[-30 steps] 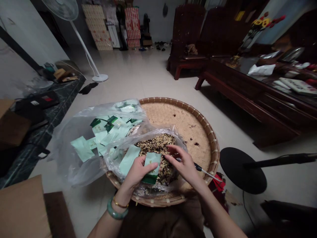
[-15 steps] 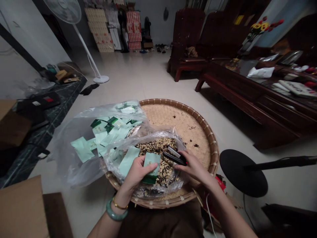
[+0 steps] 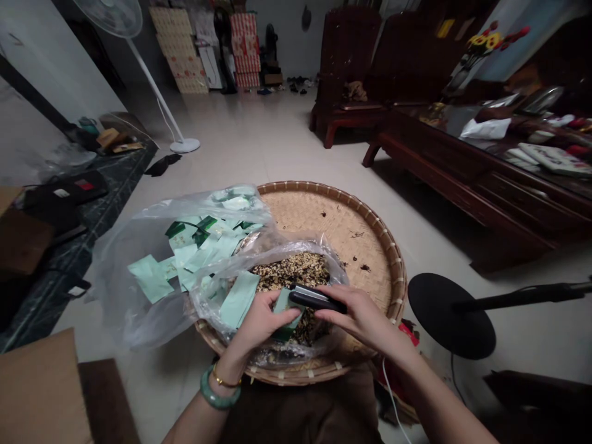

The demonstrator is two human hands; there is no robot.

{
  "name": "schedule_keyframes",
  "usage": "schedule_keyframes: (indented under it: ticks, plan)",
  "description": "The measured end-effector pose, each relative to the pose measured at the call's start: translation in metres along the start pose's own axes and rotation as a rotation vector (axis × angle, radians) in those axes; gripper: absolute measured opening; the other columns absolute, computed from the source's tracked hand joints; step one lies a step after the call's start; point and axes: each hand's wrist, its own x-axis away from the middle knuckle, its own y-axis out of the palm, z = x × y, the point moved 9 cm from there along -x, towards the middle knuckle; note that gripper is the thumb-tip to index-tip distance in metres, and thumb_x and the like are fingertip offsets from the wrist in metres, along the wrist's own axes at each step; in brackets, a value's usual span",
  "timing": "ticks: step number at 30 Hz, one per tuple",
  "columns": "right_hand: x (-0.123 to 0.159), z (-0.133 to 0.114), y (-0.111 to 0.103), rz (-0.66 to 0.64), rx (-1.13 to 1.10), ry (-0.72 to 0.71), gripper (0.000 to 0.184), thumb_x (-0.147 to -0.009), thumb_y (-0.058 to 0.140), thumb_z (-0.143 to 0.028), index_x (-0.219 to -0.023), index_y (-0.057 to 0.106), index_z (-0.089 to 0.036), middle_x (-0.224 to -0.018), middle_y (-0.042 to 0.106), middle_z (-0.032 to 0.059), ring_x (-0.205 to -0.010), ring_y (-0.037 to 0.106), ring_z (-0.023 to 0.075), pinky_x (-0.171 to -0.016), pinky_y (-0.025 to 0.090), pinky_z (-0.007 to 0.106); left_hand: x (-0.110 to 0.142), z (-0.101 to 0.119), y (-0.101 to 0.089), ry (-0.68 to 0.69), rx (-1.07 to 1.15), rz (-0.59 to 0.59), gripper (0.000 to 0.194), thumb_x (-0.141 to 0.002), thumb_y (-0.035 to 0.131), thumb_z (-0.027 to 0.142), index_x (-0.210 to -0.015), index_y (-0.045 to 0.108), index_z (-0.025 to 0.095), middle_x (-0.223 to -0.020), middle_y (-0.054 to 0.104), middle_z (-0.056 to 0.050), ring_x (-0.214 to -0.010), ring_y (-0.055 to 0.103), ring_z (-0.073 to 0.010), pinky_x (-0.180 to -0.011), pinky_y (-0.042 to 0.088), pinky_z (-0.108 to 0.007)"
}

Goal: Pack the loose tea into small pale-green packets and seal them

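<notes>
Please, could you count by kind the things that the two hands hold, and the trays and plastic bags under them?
Green sachet, in left hand: 1
Black sealer tool, in right hand: 1
Woven bamboo tray: 1
Clear plastic bags: 2
Total: 5

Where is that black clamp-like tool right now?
The black tool is in the right hand, low centre, closed across the top of the green packet the left hand holds.

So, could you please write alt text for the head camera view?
The left hand holds a pale green packet while the right hand brings a black handheld sealer to its top, over a bag of dried bits in a woven tray.
</notes>
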Motion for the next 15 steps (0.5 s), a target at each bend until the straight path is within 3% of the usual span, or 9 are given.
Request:
schedule_keyframes:
  ticks: [7,12,15]
  plan:
    - [0.001,0.008,0.0,0.029,-0.092,0.049,0.03,-0.083,0.064,-0.037,-0.111,0.069,-0.026,-0.106,0.072,0.006,-0.093,0.066,0.0249,-0.082,0.051,0.037,-0.001,-0.004,0.003,-0.031,0.046,-0.025,0.031,-0.062,0.075,0.038,-0.077,0.07,0.012,-0.065,0.065,-0.001,-0.059,0.056,-0.0148,-0.059,0.043,-0.025]
    - [0.005,0.032,-0.014,0.125,-0.183,0.158,0.039,-0.078,0.068,-0.04,-0.113,0.068,-0.023,-0.109,0.071,0.0075,-0.099,0.065,0.0275,-0.088,0.05,0.041,-0.003,-0.002,0.0,-0.023,0.049,-0.013,0.03,-0.063,0.074,0.038,-0.078,0.071,0.013,-0.069,0.067,-0.002,-0.063,0.057,-0.016,-0.06,0.044,-0.026]
    - [0.003,0.032,-0.016,0.131,-0.176,0.151,0.048,-0.073,0.073,-0.039,-0.117,0.066,-0.022,-0.112,0.07,0.0092,-0.101,0.065,0.0284,-0.088,0.05,0.042,-0.004,0.0,0.001,-0.004,0.023,-0.016,0.029,-0.064,0.073,0.035,-0.081,0.072,0.012,-0.071,0.068,-0.003,-0.065,0.058,-0.0168,-0.062,0.045,-0.026]
